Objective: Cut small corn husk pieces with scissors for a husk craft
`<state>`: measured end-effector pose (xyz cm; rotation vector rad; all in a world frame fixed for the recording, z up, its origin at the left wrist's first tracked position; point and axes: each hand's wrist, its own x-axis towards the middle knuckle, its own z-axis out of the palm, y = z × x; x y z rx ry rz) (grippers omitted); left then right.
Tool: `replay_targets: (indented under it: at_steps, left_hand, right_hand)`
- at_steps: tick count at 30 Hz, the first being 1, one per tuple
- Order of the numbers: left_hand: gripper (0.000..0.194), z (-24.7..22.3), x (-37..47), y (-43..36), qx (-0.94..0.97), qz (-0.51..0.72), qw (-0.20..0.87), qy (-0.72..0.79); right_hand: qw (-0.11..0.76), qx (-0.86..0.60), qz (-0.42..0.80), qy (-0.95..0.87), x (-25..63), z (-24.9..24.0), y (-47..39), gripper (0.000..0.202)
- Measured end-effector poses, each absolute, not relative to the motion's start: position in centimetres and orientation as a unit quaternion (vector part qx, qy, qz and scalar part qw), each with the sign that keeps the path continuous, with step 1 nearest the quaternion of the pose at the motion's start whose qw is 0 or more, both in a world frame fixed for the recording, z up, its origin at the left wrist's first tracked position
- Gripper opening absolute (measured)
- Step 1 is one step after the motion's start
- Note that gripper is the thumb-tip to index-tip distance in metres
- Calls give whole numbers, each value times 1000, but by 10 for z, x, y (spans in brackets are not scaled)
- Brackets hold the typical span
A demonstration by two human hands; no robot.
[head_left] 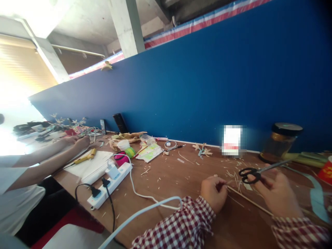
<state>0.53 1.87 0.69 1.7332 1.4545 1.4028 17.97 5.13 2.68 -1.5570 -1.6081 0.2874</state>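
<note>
My right hand (281,193) is closed around a pair of scissors (250,175); the black handle loops point left and the metal blades reach up to the right. My left hand (213,193) rests near the table's front with its fingers pinched together. From those fingers a thin pale stick (249,200) runs to the right, passing below my right hand. Its end inside the left hand is hidden. Around both hands lie pale shavings and scraps (233,176). Right of the scissors curls a light blue ribbon (317,197).
A dark-lidded jar (280,141) stands by the blue partition (207,86). At left are a white power strip (111,185) with plugs and cables, a yellow glue gun (86,156) and a co-worker's arms (52,159). A white cable (145,207) crosses near my left sleeve.
</note>
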Motion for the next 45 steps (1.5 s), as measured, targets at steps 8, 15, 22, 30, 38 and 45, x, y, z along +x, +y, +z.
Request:
replay_targets:
  at_steps: [8,15,22,30,38,45]
  left_hand:
    - [13,4,5,23,587,556,281,517]
    - [20,11,-3,40,287,636,554,454]
    - [27,21,-23,47,263,635,557,466]
    - [28,17,-33,55,241,662,522,481]
    - [30,21,-21,44,268,634,558,464]
    - [29,25,-6,27,239,621,606,435]
  right_hand:
    - [516,-486,369,-601,165,26,48,50]
    - [480,-442,444,-614,146,32,32,44]
    - [453,-477,367,-658,142,28,34,39]
    - [334,-439,528,-646,129,20,25,42]
    - [429,-533,347,-641,138,11,35,32]
    - [436,-456,375,-679,129,21,14,38]
